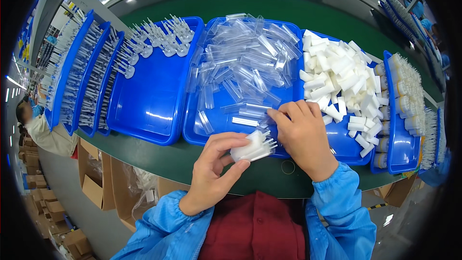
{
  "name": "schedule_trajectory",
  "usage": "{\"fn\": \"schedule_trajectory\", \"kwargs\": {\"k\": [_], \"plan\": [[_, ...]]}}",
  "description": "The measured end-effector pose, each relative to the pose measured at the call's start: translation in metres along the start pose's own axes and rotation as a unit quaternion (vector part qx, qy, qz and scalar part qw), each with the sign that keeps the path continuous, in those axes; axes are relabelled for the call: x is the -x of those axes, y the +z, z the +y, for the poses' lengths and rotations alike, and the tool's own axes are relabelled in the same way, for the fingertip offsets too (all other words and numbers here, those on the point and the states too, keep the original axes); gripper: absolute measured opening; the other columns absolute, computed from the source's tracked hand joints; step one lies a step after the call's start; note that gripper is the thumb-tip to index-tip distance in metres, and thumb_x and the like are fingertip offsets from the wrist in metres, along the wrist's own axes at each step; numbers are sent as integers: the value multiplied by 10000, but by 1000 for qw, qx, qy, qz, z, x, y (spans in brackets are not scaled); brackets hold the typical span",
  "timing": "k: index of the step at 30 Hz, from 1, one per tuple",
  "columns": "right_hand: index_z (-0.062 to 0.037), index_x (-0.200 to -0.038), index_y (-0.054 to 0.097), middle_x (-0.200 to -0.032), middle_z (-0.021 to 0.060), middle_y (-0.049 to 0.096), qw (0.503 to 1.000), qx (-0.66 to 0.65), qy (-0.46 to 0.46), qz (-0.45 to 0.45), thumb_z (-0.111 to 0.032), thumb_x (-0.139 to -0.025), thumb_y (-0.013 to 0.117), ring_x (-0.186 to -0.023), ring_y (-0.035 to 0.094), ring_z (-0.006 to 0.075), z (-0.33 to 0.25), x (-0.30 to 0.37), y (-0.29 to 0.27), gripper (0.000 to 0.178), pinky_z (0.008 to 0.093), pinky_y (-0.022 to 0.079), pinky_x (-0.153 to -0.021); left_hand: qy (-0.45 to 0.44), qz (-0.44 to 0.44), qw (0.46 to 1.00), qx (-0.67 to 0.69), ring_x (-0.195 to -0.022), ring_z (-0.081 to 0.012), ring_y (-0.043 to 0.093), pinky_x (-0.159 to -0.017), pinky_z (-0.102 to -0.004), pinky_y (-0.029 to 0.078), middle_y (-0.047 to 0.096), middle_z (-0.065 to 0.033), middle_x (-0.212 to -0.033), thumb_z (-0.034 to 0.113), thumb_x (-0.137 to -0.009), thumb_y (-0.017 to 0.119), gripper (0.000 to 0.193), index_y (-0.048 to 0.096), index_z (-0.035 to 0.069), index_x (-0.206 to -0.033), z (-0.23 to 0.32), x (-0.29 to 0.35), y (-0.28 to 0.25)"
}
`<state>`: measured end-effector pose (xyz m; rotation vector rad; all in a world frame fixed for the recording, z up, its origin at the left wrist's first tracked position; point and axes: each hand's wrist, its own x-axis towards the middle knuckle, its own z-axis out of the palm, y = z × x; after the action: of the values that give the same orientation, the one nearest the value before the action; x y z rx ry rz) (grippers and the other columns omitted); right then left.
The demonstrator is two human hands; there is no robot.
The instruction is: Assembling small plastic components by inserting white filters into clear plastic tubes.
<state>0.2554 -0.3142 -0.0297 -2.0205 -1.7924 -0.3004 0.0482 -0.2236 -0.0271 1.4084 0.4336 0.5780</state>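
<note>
Between the thumb and fingers of my left hand point(209, 173) is a white cylindrical piece with clear rods point(253, 148) sticking out toward the right. My right hand point(305, 137) is at the near right part of the middle blue tray point(224, 138), its thumb and index finger closed at the end of a clear plastic sleeve point(255, 109). Many more clear sleeves point(250, 53) lie heaped in that tray. A white block point(245, 122) rests there too, just beyond my left hand. My right fingers partly hide what they pinch.
White foam-like blocks point(337, 65) fill a blue tray on the right. Another blue tray point(144, 101) on the left holds several clear stemmed pieces point(173, 38) at its far end. Tilted trays of stemmed pieces point(94, 62) stand farther left. Cardboard boxes point(96, 183) sit below the green table point(187, 166).
</note>
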Motion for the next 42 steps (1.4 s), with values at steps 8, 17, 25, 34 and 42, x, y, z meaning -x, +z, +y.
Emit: {"fn": "schedule_trajectory", "kwargs": {"k": [8,17,25,34,42], "plan": [[-45,-1216,552,-992,78,695,818,-499,275,80,-5,-816,794,-882,667,149,-15,3,-32,469,278,509,-786,29,-4,999,-23,-1235,-272,568,-998,-362,567,451,-160,-1325,-89,-915,636,321,596,-20,-1226,1,1,2],[-7,-1057,623,-940,70,684,782,-549,291,48,-91,-858,800,-879,655,126,-18,25,-34,280,266,509,-801,24,-20,999,-23,-1236,-268,564,-1025,-371,561,446,-157,-1327,-88,-910,650,326,619,-28,-1229,3,0,10],[-31,-960,623,-944,61,683,784,-538,293,99,-93,-813,835,-883,628,148,-29,33,-27,265,292,490,-797,-6,-24,999,-26,-1239,-269,555,-1041,-387,535,436,-162,-1346,-120,-901,634,326,608,-67,-1222,4,2,16],[-55,-942,655,-958,58,690,805,-511,276,122,-127,-783,858,-971,613,209,-33,42,-16,268,336,474,-858,34,-18,995,-92,-1201,-252,592,-949,-336,560,513,-152,-1334,-79,-891,676,294,716,23,-1164,1,1,16],[-73,-927,693,-964,47,690,878,-413,219,106,-163,-765,864,-1073,585,232,-29,42,-20,252,343,459,-889,41,17,992,-121,-1185,-273,616,-964,-349,545,557,-165,-1321,-60,-865,720,318,727,28,-1171,-1,3,23]]}}
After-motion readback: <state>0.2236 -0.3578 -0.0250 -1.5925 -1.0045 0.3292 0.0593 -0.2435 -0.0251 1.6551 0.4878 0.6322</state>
